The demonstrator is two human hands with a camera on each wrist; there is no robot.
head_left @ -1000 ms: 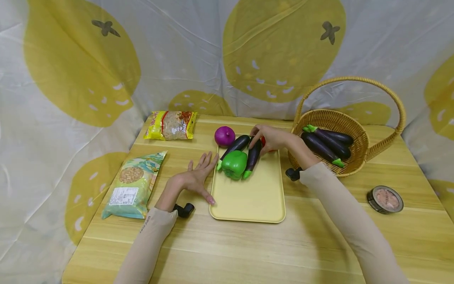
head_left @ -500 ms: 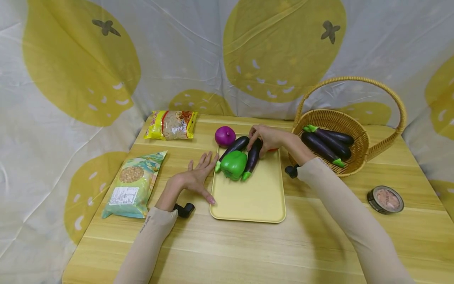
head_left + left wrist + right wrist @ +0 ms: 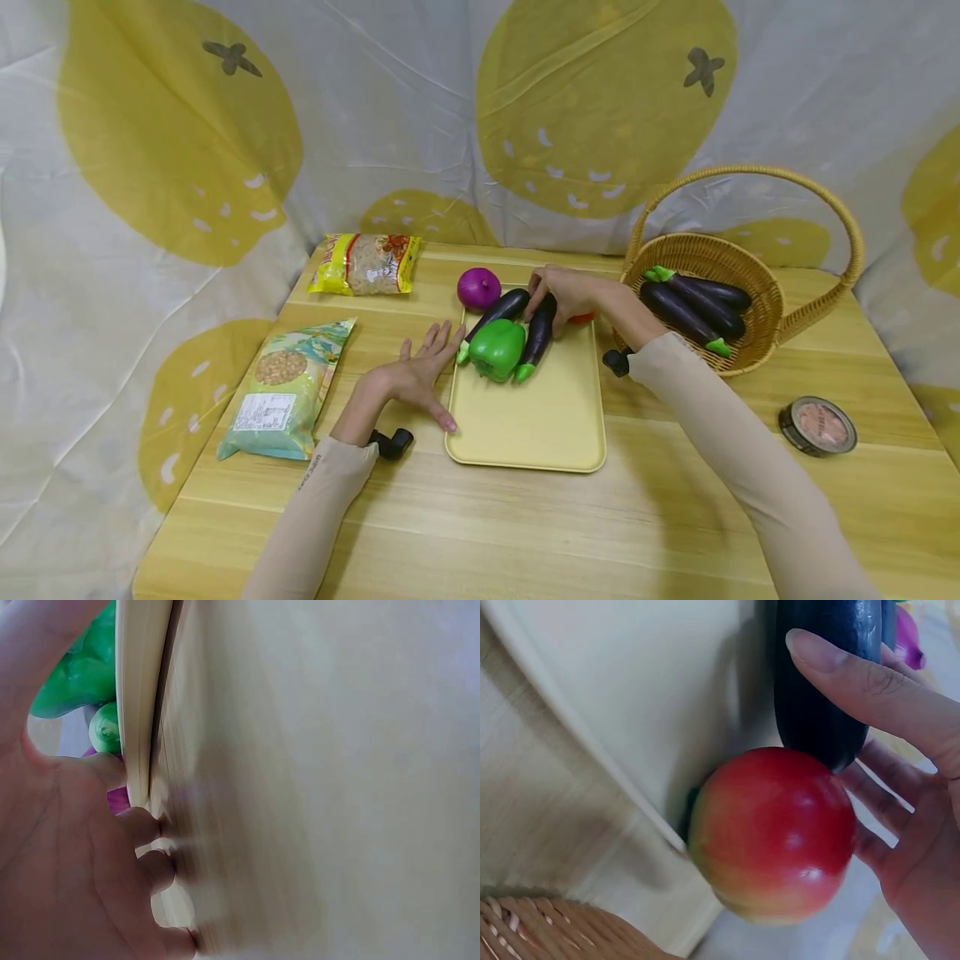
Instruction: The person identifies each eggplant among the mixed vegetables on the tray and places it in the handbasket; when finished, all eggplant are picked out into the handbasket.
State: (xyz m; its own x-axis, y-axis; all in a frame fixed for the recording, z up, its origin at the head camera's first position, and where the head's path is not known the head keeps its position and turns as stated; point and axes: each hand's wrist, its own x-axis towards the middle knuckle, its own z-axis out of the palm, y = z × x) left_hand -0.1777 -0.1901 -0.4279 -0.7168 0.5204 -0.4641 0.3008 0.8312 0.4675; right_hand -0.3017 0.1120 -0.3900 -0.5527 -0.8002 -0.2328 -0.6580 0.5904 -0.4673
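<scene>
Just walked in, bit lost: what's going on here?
A person's right hand grips an eggplant at the far end of the yellow tray, beside a green pepper. Another eggplant lies on the pepper's other side. The left hand is spread at the tray's left edge. Three more eggplants are in the wicker basket.

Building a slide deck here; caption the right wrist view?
A right hand grips an eggplant over a tray, beside a red-and-yellow fruit, with a wicker basket at lower left.

Free room over near half of tray [image 3: 527, 425] — pepper [image 3: 497, 350], eggplants [image 3: 538, 333] crowding behind, basket handle [image 3: 750, 171] arching right
</scene>
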